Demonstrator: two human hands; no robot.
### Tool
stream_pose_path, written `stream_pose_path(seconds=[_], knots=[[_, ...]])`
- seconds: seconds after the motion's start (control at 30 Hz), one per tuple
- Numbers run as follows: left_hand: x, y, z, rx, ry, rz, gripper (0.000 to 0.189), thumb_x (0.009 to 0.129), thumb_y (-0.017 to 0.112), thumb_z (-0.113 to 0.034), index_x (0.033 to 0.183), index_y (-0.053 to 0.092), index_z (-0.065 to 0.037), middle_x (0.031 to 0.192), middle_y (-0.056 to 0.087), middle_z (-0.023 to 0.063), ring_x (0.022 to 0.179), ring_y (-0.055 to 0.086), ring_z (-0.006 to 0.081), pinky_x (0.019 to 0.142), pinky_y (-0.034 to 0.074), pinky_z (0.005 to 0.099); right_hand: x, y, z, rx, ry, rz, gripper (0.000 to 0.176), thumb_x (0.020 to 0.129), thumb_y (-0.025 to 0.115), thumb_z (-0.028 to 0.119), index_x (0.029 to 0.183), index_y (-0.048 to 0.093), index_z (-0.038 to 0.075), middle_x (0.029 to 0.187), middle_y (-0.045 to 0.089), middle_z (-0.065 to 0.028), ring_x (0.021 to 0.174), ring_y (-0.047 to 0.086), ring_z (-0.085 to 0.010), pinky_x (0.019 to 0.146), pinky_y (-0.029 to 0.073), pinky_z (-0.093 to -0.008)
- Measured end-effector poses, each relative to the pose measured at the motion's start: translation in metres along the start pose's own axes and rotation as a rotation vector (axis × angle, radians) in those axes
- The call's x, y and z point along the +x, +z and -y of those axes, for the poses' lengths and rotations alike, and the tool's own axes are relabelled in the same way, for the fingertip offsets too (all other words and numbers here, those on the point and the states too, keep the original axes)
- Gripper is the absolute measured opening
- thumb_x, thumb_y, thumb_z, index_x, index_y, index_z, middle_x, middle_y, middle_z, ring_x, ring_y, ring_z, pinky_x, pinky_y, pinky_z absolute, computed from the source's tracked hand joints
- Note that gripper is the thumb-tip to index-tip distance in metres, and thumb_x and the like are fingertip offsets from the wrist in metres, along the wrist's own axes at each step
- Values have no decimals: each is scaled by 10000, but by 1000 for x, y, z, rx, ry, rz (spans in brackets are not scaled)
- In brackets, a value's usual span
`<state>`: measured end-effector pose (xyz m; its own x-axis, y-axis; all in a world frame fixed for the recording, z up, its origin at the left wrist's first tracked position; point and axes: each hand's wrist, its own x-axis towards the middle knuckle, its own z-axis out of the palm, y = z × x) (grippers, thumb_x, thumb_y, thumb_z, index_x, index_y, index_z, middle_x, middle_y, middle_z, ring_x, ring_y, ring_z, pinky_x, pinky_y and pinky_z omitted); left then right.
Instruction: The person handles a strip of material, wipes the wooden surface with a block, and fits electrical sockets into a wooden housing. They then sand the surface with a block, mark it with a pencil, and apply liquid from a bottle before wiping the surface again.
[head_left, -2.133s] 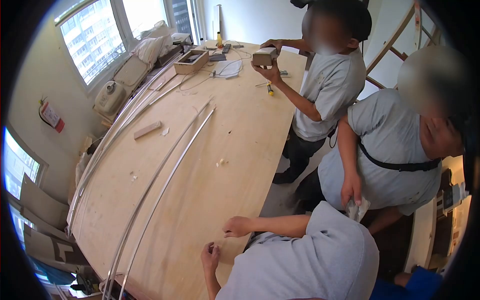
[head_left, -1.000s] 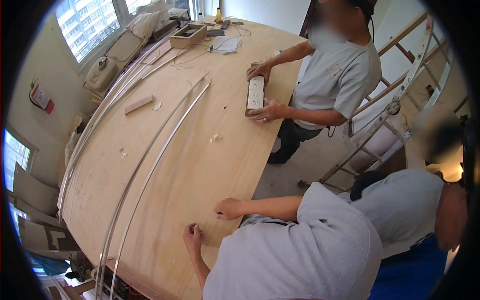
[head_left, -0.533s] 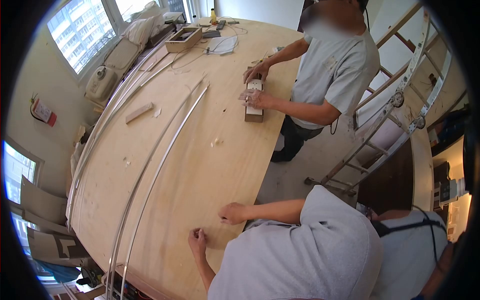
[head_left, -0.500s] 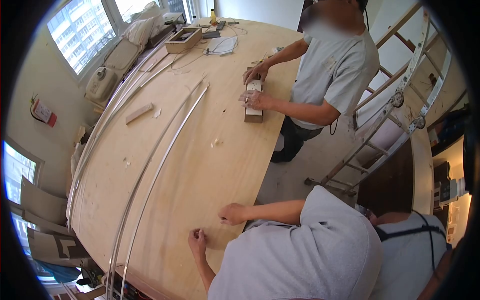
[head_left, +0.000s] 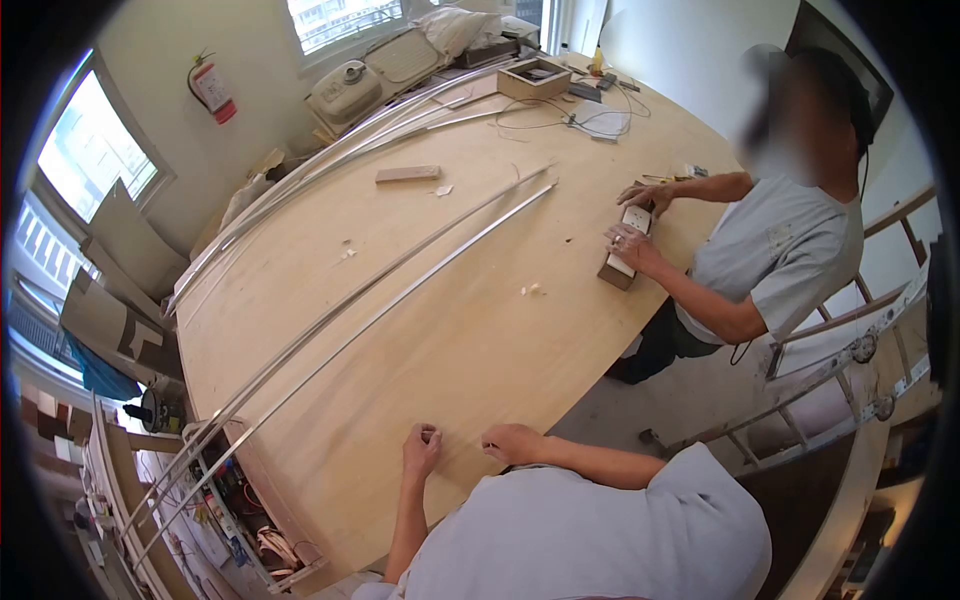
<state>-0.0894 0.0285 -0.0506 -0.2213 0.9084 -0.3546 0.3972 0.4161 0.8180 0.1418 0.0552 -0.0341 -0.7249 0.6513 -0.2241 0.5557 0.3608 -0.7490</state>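
My left hand (head_left: 422, 450) is closed just above the plywood tabletop (head_left: 400, 370) near its front edge, thumb against curled fingers. Whatever may be inside that grip is too small to make out. To its right, my right hand (head_left: 512, 443) is curled into a loose fist whose inside is hidden. The two hands are a short gap apart. Two long thin metal strips (head_left: 400, 297) run diagonally across the table, left of and beyond my hands.
Across the table a co-worker (head_left: 780, 230) has both hands on a wooden block (head_left: 616, 271) with a pale top piece. Farther back lie a short wood piece (head_left: 408, 174), more long strips (head_left: 330, 168) and a wooden box (head_left: 534, 80). A ladder (head_left: 800, 390) stands at right.
The view has swung left, so the table and co-worker appear farther right. My hands stay closed near the table edge. The co-worker's hands remain on the block.
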Motion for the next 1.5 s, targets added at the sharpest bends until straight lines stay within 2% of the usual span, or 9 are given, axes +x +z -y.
stream_pose_path(seconds=[0.23,0.63,0.8,0.93,1.13,1.23,1.33,1.43,1.5], knots=[[7,5,13,64,36,-4,234,820,604,-173,981,591,-6,790,658,123,710,633,211,682,498,322,-17,4,6,-31,16,125,153,839,565,219,876,587,73,865,586,-116,857,573,-304,733,458,-416],[7,1,16,39,37,14,207,828,596,-149,971,577,0,733,626,98,646,591,160,602,479,295,-39,-14,-13,55,49,-115,151,834,568,216,848,597,68,844,598,-111,836,579,-298,719,461,-402],[6,8,19,77,28,-49,221,822,595,-150,980,563,2,713,610,95,627,579,172,599,474,309,-33,-28,-32,85,-62,-86,153,817,591,212,853,611,65,848,608,-135,847,584,-311,724,464,-415],[-13,21,-13,251,40,-152,276,802,606,-163,1013,552,7,739,599,133,680,587,233,655,476,355,-32,-49,-43,75,-170,-37,173,830,582,205,919,582,56,854,605,-128,836,586,-301,726,460,-409],[-37,49,-58,645,-37,-181,396,790,631,-191,1108,532,24,971,570,212,869,563,329,773,452,419,-51,-100,-74,219,-73,-84,192,828,592,196,950,583,48,819,628,-135,800,607,-301,699,468,-400],[-42,62,-64,565,-82,-197,397,804,625,-191,1125,531,22,1020,558,218,892,558,338,794,447,421,-60,-111,-104,301,-62,-10,189,811,608,214,897,607,46,825,638,-144,802,613,-317,706,477,-408],[-50,79,-73,582,33,-236,382,815,620,-185,1127,534,17,1019,567,215,906,561,332,804,450,414,-69,-122,-126,281,-106,64,165,824,597,197,868,612,39,788,642,-128,747,622,-277,669,479,-373],[-48,92,-96,664,110,-166,383,821,623,-186,1135,534,14,1013,577,204,911,567,324,799,457,404,-68,-122,-146,260,-119,72,167,818,602,200,854,618,38,798,647,-128,753,624,-277,677,479,-374],[-40,101,-140,575,127,-44,390,820,633,-200,1125,538,22,1006,590,193,894,581,312,779,466,403,-69,-127,-149,243,-101,45,163,815,603,198,847,622,39,800,648,-128,758,625,-277,679,479,-375]])
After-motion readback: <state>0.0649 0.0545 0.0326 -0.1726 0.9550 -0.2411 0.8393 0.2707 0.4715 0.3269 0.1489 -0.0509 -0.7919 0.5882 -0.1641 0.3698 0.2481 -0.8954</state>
